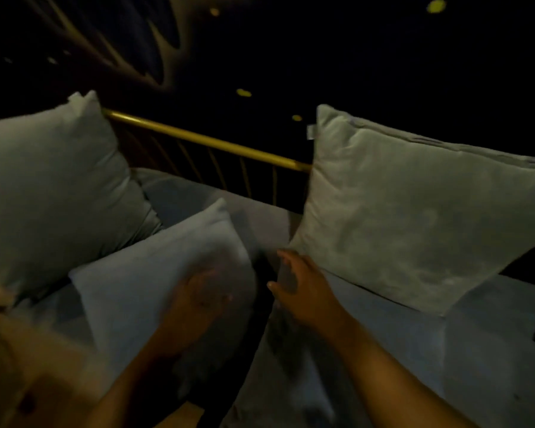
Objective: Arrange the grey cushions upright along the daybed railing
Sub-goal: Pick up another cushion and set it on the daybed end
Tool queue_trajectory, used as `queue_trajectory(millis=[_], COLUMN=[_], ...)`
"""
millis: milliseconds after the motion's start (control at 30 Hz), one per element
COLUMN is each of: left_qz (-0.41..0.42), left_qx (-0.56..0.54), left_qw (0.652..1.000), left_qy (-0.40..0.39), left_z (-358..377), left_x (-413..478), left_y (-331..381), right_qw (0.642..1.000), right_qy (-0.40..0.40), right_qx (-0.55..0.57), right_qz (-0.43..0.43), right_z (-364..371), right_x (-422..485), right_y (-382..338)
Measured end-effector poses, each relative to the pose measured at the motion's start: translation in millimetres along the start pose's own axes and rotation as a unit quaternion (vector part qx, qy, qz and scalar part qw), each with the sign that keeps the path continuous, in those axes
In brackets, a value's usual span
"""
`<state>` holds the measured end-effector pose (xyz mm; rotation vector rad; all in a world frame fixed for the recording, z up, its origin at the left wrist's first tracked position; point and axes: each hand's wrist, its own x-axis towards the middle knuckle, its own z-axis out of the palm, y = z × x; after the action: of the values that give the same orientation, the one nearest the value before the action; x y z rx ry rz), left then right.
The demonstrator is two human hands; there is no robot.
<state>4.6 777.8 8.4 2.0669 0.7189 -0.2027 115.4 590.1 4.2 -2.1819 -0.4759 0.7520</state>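
Head view, dim: middle cushion point(164, 273) leans short of the railing point(204, 139), between two cushions already propped there. Our left hand point(198, 301) presses it (blurred, grip unclear); right hand point(300, 288) spread, empty. Next: stand it against the railing gap.

Dim, grainy night view; left hand point(198, 298) motion-blurred, background black, edges warped.

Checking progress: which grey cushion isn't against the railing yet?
The middle grey cushion, under the left hand; the other two lean upright against the gold metal railing.
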Motion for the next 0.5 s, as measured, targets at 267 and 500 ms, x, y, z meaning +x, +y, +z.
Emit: queue_trajectory(millis=[267, 500], left_qz=[-0.209, -0.303], left_qx=[-0.045, -0.125], left_qw=[0.973, 0.94], left_qy=[0.091, 0.099], left_z=[-73, -123], left_x=[13, 56], left_y=[-151, -253], right_qw=[0.993, 0.984], right_qy=[-0.072, -0.107], right_qx=[-0.029, -0.072], right_qz=[0.086, 0.126], right_z=[110, 174], right_x=[54, 125], right_y=[-55, -85])
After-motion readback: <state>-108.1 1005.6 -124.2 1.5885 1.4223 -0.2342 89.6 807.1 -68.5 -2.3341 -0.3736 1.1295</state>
